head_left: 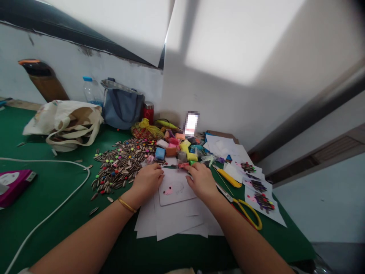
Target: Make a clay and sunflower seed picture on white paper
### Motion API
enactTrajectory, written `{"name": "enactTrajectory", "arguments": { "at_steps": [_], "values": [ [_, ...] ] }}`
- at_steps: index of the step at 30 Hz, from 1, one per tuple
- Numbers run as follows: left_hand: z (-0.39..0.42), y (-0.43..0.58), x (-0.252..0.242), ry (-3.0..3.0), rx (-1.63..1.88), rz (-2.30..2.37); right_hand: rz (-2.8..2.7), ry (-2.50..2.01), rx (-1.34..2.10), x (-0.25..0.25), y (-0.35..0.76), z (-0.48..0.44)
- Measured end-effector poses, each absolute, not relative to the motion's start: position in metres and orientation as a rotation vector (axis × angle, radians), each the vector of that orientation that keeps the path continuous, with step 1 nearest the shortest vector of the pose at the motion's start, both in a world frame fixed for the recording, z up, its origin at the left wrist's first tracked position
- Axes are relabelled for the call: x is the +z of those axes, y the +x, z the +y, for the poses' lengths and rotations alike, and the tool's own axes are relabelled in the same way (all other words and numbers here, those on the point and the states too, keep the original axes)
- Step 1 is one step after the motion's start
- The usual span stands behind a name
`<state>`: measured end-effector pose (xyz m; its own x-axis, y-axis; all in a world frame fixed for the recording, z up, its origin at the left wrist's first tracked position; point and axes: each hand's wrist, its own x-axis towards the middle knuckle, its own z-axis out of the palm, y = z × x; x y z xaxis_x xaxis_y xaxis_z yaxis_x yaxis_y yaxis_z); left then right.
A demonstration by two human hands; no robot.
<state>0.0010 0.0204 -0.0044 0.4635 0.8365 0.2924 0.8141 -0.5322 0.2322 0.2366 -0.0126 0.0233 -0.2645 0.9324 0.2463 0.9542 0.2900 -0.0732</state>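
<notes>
A card point(176, 196) with a pink clay snout and a pencilled animal outline lies on several white sheets point(171, 226). At its upper left, my left hand point(146, 180) rests with fingers loosely bent, beside the heap of sunflower seeds point(122, 163); nothing shows in it. My right hand point(202, 179) is over the card's upper right, thumb apart from the fingers. Its fingertips reach a red clay packet point(183, 166), and the exact contact is unclear. Behind both hands are coloured clay packets, among them a blue one point(160, 153) and a brown one point(171, 151).
To the right lie a yellow cutter point(229, 178), yellow-handled scissors point(251, 215) and finished seed pictures point(264, 201). A lit phone point(191, 123) leans at the wall. Behind the seeds stand a blue bag point(122, 108), a white tote point(65, 121) and a red flask point(148, 112). A white cable point(62, 201) crosses the left.
</notes>
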Motion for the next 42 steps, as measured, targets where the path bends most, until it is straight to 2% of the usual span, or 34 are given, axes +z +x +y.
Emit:
{"name": "enactTrajectory", "arguments": {
  "at_steps": [5, 9, 15, 22, 32, 37, 42],
  "values": [
    [0.020, 0.000, -0.005, 2.598, 0.723, 1.446, -2.295, -1.792, -0.229, 0.019, 0.229, 0.026],
    [0.017, 0.001, -0.003, 2.468, 0.984, 1.360, -2.238, -1.652, -0.205, 0.018, 0.223, 0.028],
    [0.002, 0.014, 0.008, 2.135, 1.329, 1.026, -2.156, -1.289, 0.093, 0.028, 0.212, -0.009],
    [-0.003, 0.021, 0.008, 2.022, 1.277, 1.040, -2.011, -1.216, 0.272, 0.009, 0.211, -0.023],
    [-0.008, 0.023, 0.012, 1.903, 1.187, 1.012, -1.986, -1.132, 0.216, 0.001, 0.212, -0.023],
    [-0.005, 0.025, 0.009, 1.680, 1.234, 0.896, -1.941, -1.095, 0.380, 0.002, 0.211, -0.025],
    [-0.008, 0.026, 0.013, 1.782, 1.280, 0.903, -1.913, -1.070, 0.490, 0.006, 0.209, -0.027]
  ]
}}
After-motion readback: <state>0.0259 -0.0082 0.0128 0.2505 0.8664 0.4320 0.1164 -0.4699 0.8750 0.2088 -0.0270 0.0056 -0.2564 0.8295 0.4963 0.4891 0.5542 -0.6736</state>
